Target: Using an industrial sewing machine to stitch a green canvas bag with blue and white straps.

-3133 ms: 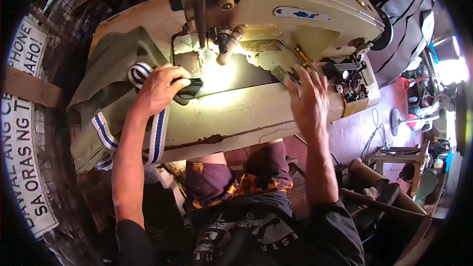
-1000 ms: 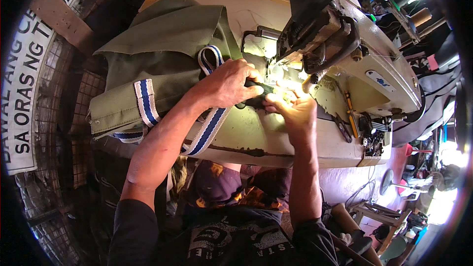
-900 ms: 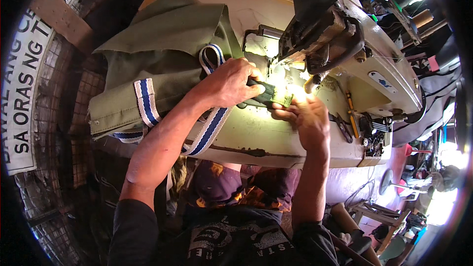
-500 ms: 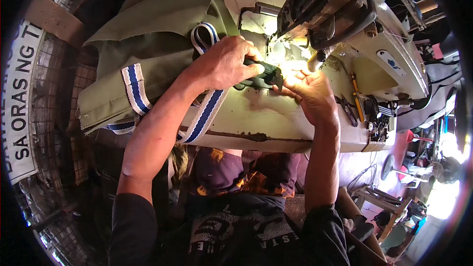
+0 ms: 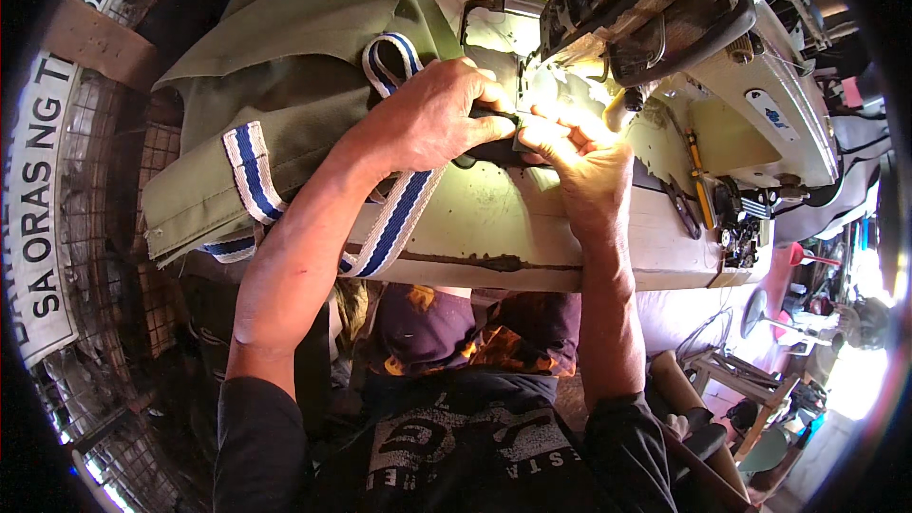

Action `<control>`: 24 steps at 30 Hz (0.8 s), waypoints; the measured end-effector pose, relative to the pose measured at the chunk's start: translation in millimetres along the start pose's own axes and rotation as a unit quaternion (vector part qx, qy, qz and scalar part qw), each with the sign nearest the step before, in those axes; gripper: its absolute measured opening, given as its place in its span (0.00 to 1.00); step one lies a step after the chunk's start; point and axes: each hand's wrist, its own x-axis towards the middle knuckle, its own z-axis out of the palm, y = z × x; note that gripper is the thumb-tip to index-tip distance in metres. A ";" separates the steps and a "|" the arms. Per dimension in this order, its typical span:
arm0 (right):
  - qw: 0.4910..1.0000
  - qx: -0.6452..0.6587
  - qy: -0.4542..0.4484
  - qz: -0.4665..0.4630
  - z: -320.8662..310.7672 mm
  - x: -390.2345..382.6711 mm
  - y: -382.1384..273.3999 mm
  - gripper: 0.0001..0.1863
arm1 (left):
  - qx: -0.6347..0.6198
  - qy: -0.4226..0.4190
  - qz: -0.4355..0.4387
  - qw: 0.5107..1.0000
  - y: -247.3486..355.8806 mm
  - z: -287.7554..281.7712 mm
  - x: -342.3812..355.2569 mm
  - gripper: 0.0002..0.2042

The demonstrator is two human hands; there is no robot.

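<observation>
Under the lit needle area [image 5: 527, 81] of a cream sewing machine [image 5: 779, 147], my left hand [image 5: 432, 114] pinches a dark folded strip [image 5: 489, 152]. My right hand [image 5: 584, 157] meets it from the right, fingertips closed on the strip's end, where a small greenish piece shows in the glare, its shape unclear. Olive fabric [image 5: 285, 28] lies heaped to the left, with white webbing straps [image 5: 389, 228] striped in blue hanging over it and beneath my left forearm.
Scissors [image 5: 679, 204], a yellow-handled tool [image 5: 701, 190] and small metal parts [image 5: 741, 237] sit at the right of the machine bed. Wire mesh and a sign board [image 5: 52, 209] stand at the left. A stand fan and a wooden frame [image 5: 750, 380] are on the right.
Since the earliest frame, my right hand has moved left from beside the tools to the dark strip. Lately both hands appear slightly higher in view, along with the fabric and machine bed.
</observation>
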 end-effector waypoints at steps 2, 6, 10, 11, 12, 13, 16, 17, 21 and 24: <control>1.000 -0.004 0.008 -0.009 0.3 -0.2 0.5 0.19 | -0.001 0.007 0.011 1.000 -0.3 0.2 -0.1 0.11; 1.000 0.011 0.020 -0.012 3.1 -1.8 0.0 0.14 | -0.012 -0.018 -0.001 1.000 -1.4 -0.9 0.4 0.10; 0.999 -0.004 0.029 -0.023 5.9 -3.1 -2.3 0.14 | -0.001 -0.010 0.010 1.000 -3.4 -1.1 0.2 0.10; 0.999 -0.018 0.037 -0.012 6.3 -3.1 -2.9 0.17 | -0.003 -0.010 0.020 1.000 -3.8 -1.0 -0.2 0.10; 0.999 -0.028 0.038 -0.001 6.5 -3.1 -3.4 0.19 | 0.003 0.003 0.031 1.000 -3.8 -0.6 -0.9 0.09; 0.998 -0.033 0.045 -0.003 6.8 -2.9 -3.7 0.19 | 0.013 0.013 0.027 0.999 -3.6 -0.4 -1.5 0.09; 0.999 -0.020 0.047 -0.003 7.1 -2.5 -4.3 0.19 | -0.017 0.003 0.004 1.000 -2.5 -0.9 -1.3 0.09; 0.999 -0.024 0.047 0.002 7.2 -2.3 -4.3 0.19 | -0.019 0.004 0.015 1.000 -2.0 -1.5 -1.1 0.09; 0.999 0.011 0.050 -0.007 8.5 -1.7 -3.5 0.13 | -0.015 -0.001 0.012 1.000 -0.5 -2.2 -0.3 0.09; 0.998 0.016 0.053 -0.009 7.8 -1.6 -2.5 0.12 | -0.007 -0.004 0.010 1.000 -1.2 -1.9 -0.1 0.09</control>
